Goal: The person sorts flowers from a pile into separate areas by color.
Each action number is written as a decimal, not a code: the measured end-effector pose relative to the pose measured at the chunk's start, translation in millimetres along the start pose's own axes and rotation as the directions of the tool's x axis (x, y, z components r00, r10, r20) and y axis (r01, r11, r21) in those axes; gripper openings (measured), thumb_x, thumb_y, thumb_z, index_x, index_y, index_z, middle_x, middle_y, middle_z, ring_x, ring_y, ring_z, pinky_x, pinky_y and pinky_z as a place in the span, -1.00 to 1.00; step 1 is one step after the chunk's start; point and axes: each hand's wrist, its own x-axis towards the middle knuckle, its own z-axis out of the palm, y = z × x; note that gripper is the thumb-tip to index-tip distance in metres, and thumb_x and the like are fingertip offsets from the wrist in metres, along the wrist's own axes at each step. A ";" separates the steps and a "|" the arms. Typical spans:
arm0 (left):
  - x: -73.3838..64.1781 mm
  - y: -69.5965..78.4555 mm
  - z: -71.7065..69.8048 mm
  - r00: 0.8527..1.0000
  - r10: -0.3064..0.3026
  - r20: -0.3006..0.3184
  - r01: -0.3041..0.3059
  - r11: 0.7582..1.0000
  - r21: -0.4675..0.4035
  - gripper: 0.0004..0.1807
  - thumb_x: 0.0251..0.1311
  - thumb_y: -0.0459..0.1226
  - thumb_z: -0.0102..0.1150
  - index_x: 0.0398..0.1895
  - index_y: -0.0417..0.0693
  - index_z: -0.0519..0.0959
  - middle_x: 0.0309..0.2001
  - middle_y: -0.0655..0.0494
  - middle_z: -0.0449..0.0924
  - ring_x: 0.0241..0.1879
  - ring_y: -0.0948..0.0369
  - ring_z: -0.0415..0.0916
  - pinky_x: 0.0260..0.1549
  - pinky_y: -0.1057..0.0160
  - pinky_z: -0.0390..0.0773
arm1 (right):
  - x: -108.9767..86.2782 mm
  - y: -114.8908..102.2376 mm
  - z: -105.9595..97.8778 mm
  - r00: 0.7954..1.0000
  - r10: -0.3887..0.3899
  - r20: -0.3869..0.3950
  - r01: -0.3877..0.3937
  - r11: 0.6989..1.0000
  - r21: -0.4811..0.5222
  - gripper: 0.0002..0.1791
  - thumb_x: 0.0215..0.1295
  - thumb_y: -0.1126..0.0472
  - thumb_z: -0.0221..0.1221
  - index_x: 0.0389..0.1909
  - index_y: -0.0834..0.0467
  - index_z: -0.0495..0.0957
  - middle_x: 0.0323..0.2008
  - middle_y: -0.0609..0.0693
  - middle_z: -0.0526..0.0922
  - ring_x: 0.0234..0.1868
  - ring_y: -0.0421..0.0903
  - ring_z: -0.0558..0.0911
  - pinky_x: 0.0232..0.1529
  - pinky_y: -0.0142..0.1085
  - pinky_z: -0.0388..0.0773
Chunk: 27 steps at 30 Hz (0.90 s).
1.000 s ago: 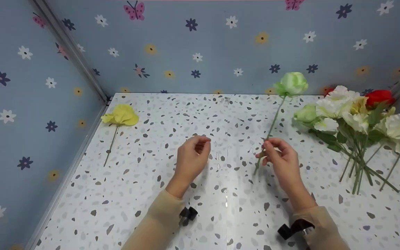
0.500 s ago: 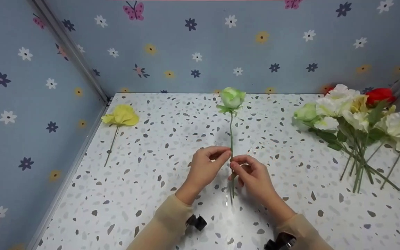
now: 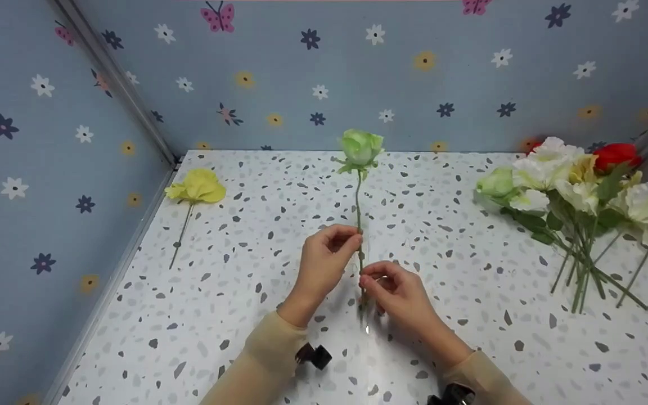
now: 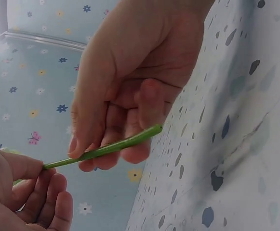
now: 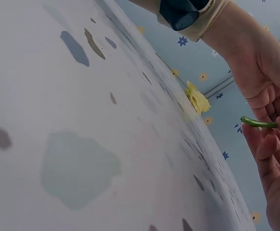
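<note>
A pale green artificial rose [image 3: 361,147] stands nearly upright in front of me, its bloom toward the back wall. My left hand [image 3: 324,261] pinches the middle of its stem between thumb and forefinger. Lower down, my right hand [image 3: 400,292] holds the stem in a fingertip pinch. The stem's cut end [image 4: 152,132] sticks out past the right hand's fingers in the left wrist view, above the table. The right wrist view also has the stem end [image 5: 255,122] beside the fingers.
One yellow flower [image 3: 197,187] lies at the left on the speckled white table [image 3: 279,197]. At the right is a pile of white, red, yellow and green flowers [image 3: 580,191], stems crossing toward me. Patterned blue panels [image 3: 279,62] stand at the back and left.
The right hand has brought the rose from the right to the middle, where the left hand took hold of its stem. Since then the rose has shifted slightly left and up.
</note>
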 end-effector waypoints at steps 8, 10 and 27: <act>2.8 3.0 -4.1 0.999 -0.042 0.025 0.045 0.986 -0.159 -0.82 0.52 -0.38 0.31 0.03 -0.35 0.68 -0.18 -0.07 0.75 -0.26 0.12 0.74 -0.18 0.17 0.76 | 0.0 1.3 2.6 1.000 -0.008 0.025 0.009 0.999 -0.035 -0.84 0.60 0.24 0.29 0.03 0.26 0.70 -0.21 0.08 0.76 -0.40 -0.11 0.61 -0.43 -0.42 0.55; 1.1 4.3 -3.0 0.997 -0.039 0.066 0.050 0.984 -0.172 -0.80 0.51 -0.40 0.31 0.05 -0.37 0.67 -0.19 -0.09 0.75 -0.26 0.12 0.74 -0.19 0.17 0.76 | 0.1 0.4 2.6 1.000 0.010 0.013 -0.009 1.000 -0.023 -0.84 0.61 0.24 0.28 0.03 0.25 0.70 -0.20 0.09 0.75 -0.40 -0.09 0.60 -0.42 -0.41 0.56; 3.6 -1.5 -6.9 0.987 -0.049 0.152 0.055 0.998 -0.035 -0.61 0.43 -0.49 0.33 0.29 -0.27 0.67 -0.16 -0.13 0.75 -0.20 0.03 0.76 -0.18 0.31 0.73 | 9.0 -2.2 -20.0 0.995 0.096 0.002 -0.096 0.992 -0.078 -0.78 0.64 0.21 0.26 0.06 0.30 0.67 -0.20 0.16 0.78 -0.30 0.05 0.78 -0.35 -0.32 0.67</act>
